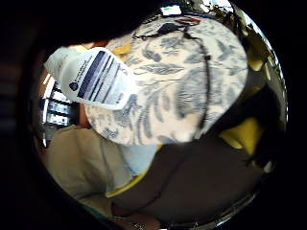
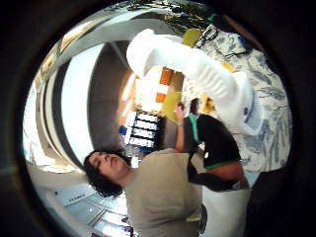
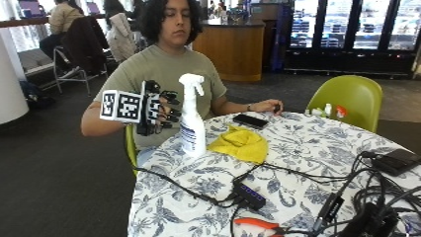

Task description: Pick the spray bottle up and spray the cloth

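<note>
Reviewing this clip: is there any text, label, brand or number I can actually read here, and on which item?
Nothing can be read as words.
Spray bottle: a label with dark stripes and lines of print, too blurred to read.
Phone: dark, no text visible.
Small bottles at the table's far edge: too small to read.
The gloved right hand hovers open beside the spray bottle, hiding no label.

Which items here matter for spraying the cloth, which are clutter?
Job: white plastic spray bottle; crumpled yellow cloth; black-gloved right hand, open beside the bottle.

Clutter: black phone; black USB hub with cables; orange-handled pliers; small bottles at the table's far edge.
</note>
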Demonstrator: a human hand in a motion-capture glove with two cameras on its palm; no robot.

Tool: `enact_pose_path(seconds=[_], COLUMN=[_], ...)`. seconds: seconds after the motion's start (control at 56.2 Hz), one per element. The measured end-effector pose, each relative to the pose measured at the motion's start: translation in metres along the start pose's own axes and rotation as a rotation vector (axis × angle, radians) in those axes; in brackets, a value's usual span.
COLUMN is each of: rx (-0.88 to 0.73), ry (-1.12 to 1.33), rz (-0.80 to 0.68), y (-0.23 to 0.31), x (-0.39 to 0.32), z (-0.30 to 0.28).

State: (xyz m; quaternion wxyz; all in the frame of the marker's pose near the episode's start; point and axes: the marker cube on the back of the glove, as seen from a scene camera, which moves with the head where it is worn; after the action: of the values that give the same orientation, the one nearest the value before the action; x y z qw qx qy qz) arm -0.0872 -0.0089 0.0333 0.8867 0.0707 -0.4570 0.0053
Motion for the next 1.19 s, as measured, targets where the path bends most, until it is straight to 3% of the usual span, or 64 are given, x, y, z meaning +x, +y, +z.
enact_pose_path(seconds=[0.124, 0.302, 0.604, 0.764, 1.191], rx=[0.191, 0.453, 0.346, 0.225, 0.058], ry=[-0.184, -0.187, -0.193, -0.055, 0.061], rz=[0.018, -0.025, -0.045, 0.088, 0.155], y=[-0.011, -0.034, -0.030, -0.004, 0.050], x=[-0.001, 0.003, 0.004, -0.002, -0.014], z=[0.016, 0.024, 0.031, 0.024, 0.021])
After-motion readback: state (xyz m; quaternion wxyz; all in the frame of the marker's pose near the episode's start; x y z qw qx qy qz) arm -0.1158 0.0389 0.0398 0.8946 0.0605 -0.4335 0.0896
